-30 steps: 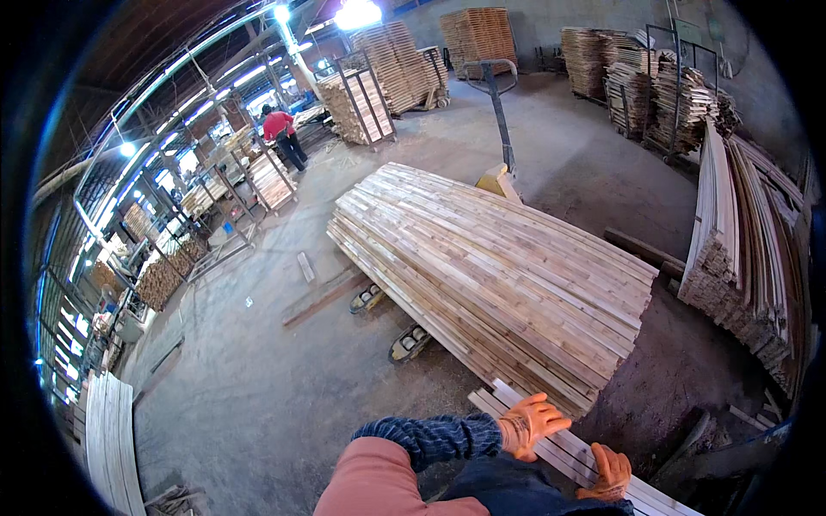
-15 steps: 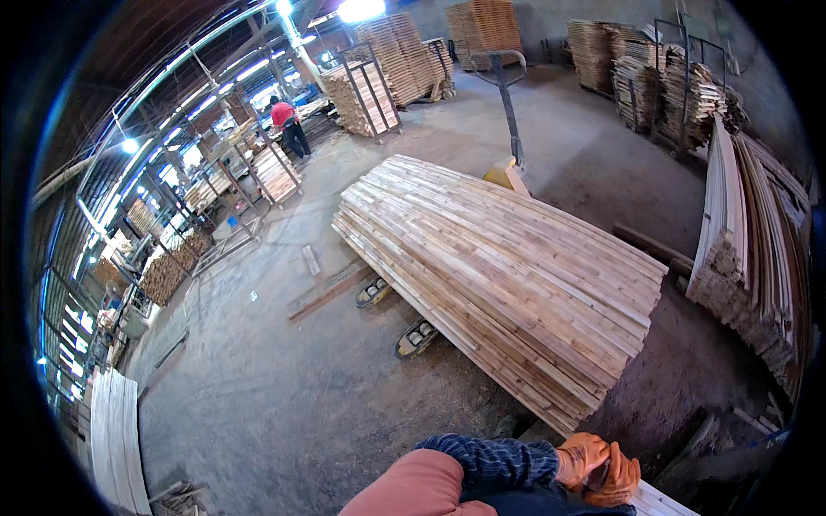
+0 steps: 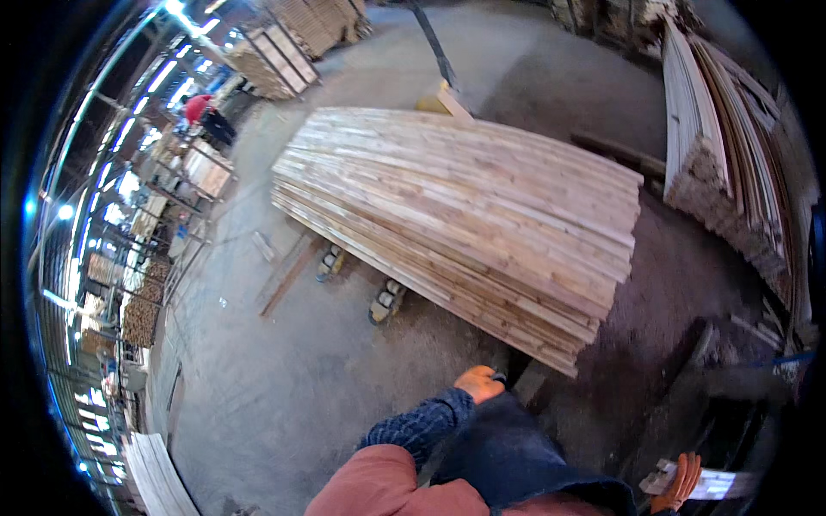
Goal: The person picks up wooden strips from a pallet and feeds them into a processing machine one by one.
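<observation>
Moved apart since the earlier frame, your left hand point(image 3: 479, 384) curls and your right hand point(image 3: 678, 487) spans likely light, stiff wooden slats point(image 3: 716, 484) right of the plank stack point(image 3: 465, 215)'s near corner, both grips unclear; best clasp their long edges.

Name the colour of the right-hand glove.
Orange; the right-hand glove shows best in the head view.

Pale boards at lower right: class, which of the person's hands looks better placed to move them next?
Probably the right hand: it lies across the pale boards, while the left hand is apart from them, nearer the wood stack.
</observation>
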Action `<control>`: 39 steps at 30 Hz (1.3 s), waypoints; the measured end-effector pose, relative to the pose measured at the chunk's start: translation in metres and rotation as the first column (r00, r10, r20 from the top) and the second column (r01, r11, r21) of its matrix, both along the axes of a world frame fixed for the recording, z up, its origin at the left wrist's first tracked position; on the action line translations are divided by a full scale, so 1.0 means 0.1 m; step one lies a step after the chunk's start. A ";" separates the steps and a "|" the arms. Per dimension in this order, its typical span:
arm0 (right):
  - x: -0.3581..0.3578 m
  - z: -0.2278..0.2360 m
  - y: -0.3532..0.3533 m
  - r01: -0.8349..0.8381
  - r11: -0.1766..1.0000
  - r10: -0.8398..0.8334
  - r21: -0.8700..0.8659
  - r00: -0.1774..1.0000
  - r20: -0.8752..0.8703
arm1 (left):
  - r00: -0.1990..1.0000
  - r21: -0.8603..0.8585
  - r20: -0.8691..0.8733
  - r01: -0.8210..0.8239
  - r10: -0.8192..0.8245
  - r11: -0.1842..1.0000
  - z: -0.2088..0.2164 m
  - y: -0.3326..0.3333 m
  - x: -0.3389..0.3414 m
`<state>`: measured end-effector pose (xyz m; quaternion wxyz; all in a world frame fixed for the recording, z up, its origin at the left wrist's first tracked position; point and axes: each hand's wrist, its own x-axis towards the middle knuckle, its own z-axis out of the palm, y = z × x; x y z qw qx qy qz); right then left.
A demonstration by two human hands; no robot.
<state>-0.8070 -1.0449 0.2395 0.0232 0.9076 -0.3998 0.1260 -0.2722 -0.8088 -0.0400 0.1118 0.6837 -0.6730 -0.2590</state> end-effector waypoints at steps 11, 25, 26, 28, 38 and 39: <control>-0.39 -2.36 0.50 0.453 -0.130 -0.976 0.882 0.097 -0.193 | 0.658 0.751 -0.059 -0.466 0.751 0.468 -0.36 0.23 1.22; 2.70 -4.94 -1.53 0.184 -0.129 -0.894 0.974 0.403 -0.195 | -0.105 0.802 -0.336 -0.553 0.936 0.226 -1.81 -1.39 1.32; 2.85 -5.11 -1.68 0.179 -0.143 -0.899 0.973 0.388 -0.203 | -0.197 0.838 -0.318 -0.517 0.928 0.177 -1.92 -1.41 1.38; 2.39 -6.02 -1.85 0.125 0.004 -0.957 0.992 0.288 -0.032 | -0.321 0.908 -0.289 -0.391 0.902 0.152 -2.24 -1.60 1.54; 2.53 -7.10 -2.18 -0.015 -0.042 -0.869 0.999 0.494 -0.029 | -0.812 0.930 -0.356 -0.356 0.462 0.091 -2.94 -2.63 2.27; 2.32 -7.25 -2.16 -0.009 -0.015 -0.864 1.000 0.504 -0.008 | -0.802 0.930 -0.351 -0.358 0.484 0.081 -2.96 -2.62 2.27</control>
